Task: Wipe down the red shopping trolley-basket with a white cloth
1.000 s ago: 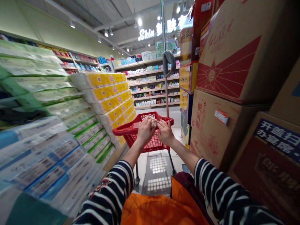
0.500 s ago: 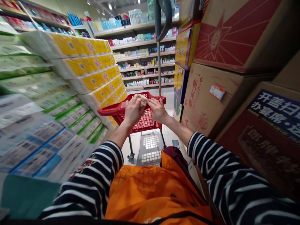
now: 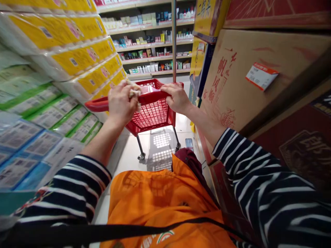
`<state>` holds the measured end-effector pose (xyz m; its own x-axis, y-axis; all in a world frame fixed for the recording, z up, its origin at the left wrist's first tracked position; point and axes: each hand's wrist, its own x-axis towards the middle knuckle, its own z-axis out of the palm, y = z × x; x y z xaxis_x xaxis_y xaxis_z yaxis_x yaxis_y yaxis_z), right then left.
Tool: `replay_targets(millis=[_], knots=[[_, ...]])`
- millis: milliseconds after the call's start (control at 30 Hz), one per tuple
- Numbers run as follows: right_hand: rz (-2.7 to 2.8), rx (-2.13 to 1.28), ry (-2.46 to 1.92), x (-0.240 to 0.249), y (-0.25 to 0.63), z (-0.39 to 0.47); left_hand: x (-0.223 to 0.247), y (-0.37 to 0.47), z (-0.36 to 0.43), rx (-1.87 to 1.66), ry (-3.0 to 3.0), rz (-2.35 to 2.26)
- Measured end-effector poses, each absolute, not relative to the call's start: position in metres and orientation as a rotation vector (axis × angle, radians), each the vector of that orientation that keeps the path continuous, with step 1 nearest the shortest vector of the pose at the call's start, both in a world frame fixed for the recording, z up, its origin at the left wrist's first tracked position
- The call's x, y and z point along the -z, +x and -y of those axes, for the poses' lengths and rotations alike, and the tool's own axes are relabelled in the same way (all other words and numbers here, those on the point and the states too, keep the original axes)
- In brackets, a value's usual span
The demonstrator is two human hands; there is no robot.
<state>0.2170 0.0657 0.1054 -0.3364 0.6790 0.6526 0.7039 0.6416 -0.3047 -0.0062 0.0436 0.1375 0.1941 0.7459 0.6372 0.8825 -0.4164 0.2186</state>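
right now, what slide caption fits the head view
Left hand holding a cloth, right hand on the handle of a red cart, packs and boxes alongside.

Stocked shelves, a price tag and shopping cart show a shop.

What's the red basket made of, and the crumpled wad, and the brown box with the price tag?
The basket looks like smooth, slightly shiny plastic: red, with neat grid holes. The wad in the left hand seems soft and dull, probably cloth, since it bunches up, but it might be paper. The box looks like matt cardboard: plain brown, flat-sided, with red printing.
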Motion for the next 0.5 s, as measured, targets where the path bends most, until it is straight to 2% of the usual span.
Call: replay_targets(millis=[100,200,500], knots=[[2.105,0.056,-1.062,-0.105,0.219,-0.070,-0.138,0.045,-0.046,1.028,-2.460,1.457],[2.117,0.095,-1.030,-0.102,0.221,-0.072,-0.138,0.060,-0.048,1.002,-2.507,1.436],[2.129,0.098,-0.967,-0.099,0.219,-0.071,-0.131,-0.037,-0.040,1.066,-2.153,1.632]])
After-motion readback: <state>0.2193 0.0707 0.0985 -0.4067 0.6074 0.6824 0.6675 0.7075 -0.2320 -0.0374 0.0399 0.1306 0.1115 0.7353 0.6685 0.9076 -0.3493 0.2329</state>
